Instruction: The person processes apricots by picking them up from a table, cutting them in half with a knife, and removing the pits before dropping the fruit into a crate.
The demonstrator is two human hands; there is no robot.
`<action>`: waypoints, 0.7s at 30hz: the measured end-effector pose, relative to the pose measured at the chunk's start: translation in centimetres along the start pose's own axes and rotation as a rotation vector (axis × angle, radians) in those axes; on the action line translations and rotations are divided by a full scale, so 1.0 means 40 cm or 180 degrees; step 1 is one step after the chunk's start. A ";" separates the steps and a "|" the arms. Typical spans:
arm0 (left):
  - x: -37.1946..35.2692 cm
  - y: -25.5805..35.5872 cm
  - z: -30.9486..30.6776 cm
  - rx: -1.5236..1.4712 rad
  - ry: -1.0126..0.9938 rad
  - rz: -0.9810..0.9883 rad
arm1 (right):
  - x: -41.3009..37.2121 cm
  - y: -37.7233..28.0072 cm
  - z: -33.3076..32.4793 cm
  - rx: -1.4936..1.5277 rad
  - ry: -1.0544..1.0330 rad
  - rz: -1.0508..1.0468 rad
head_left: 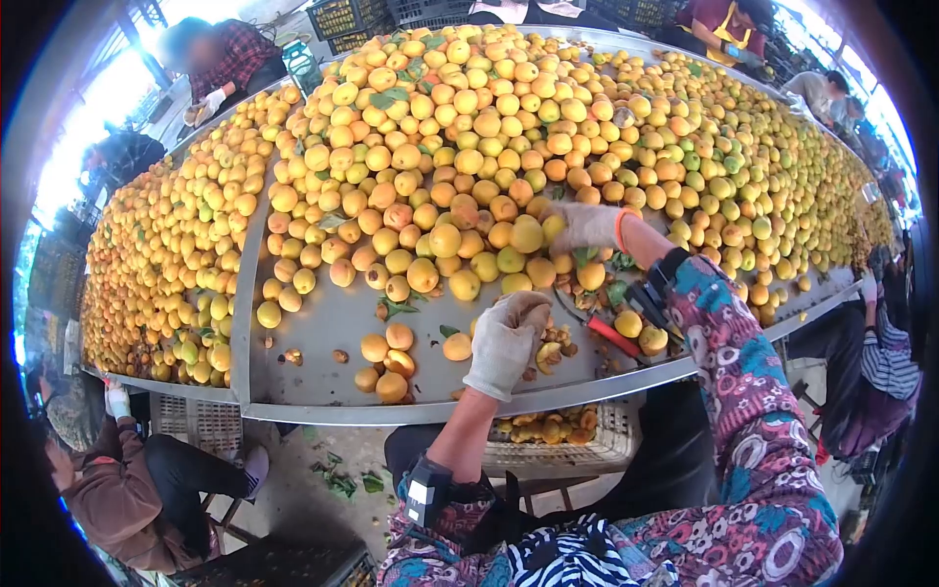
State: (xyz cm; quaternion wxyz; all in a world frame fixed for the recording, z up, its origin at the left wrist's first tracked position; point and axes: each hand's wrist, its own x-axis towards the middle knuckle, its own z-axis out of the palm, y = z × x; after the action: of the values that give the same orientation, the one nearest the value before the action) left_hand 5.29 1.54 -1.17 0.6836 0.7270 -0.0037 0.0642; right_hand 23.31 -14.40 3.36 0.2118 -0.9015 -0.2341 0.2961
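My left hand (504,344), in a white glove, is closed above the near edge of the metal table (323,382). Its fingers curl around something brownish that I cannot make out. Farther out, my right hand (589,227), gloved and smeared by motion, reaches into the heap of apricots (469,147). Its fingertips are right at a yellow apricot (528,235). Between my arms lies a red-handled knife (613,336), beside split apricot pieces (550,350). A few apricots (391,389) sit apart, left of my left hand.
A metal divider (246,293) splits the table top. Below the near edge stands a pale crate (616,430) holding apricot pieces. Co-workers sit around the table, one at lower left (137,489), another at far left (230,54). Dark crates (347,20) stand behind.
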 end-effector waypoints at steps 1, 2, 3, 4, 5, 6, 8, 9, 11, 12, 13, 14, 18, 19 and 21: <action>0.001 -0.002 -0.002 -0.0017 -0.0007 -0.0091 | -0.010 -0.010 0.032 -0.0168 -0.0124 -0.0157; 0.001 -0.003 -0.003 -0.0035 -0.0012 -0.0180 | -0.015 -0.021 0.052 -0.0339 -0.0247 -0.0316; 0.002 0.002 -0.005 -0.0090 -0.0037 -0.0350 | -0.018 -0.035 0.060 -0.0431 -0.0197 -0.0353; 0.001 0.011 -0.008 -0.0138 -0.0072 -0.0540 | -0.026 -0.050 0.070 -0.0503 -0.0156 -0.0382; 0.001 0.016 -0.010 -0.0181 -0.0116 -0.0731 | -0.035 -0.056 0.081 -0.0566 -0.0109 -0.0407; 0.002 0.016 -0.011 -0.0163 0.0005 -0.0525 | -0.034 -0.044 0.087 -0.0265 -0.0049 -0.0322; 0.010 0.007 -0.018 -0.0122 0.0264 -0.0096 | -0.023 -0.001 0.082 0.0320 0.0070 -0.0167; 0.017 -0.005 -0.031 -0.0619 0.0254 -0.0364 | -0.032 0.017 0.076 0.1222 0.0064 0.0201; 0.026 -0.013 -0.049 -0.0789 0.0354 -0.0406 | -0.077 0.060 0.062 0.1415 0.0245 0.0004; 0.031 -0.016 -0.052 -0.0873 0.0389 -0.0433 | -0.100 0.069 0.057 0.1520 0.0342 -0.0083; 0.036 -0.021 -0.054 -0.0882 0.0447 -0.0504 | -0.132 0.053 0.056 0.1613 0.0463 0.0018; 0.037 -0.024 -0.063 -0.0814 0.0477 -0.0477 | -0.171 0.035 0.053 0.1709 0.0581 0.0113; 0.042 -0.015 -0.077 -0.0727 0.0778 -0.0203 | -0.246 0.029 0.041 0.1865 0.1075 -0.0049; 0.047 -0.024 -0.086 -0.0911 0.0818 -0.0158 | -0.241 0.021 0.039 0.1456 0.1280 -0.0136; 0.058 -0.038 -0.102 -0.1207 0.0951 -0.0035 | -0.206 -0.024 0.052 0.0775 0.1410 -0.0131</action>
State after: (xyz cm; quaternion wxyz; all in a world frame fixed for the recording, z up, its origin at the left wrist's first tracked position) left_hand 7.39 5.90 -2.23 0.8011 0.5682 0.0894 0.1655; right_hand 15.82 -17.66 5.92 0.3709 -0.9072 -0.1630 0.1130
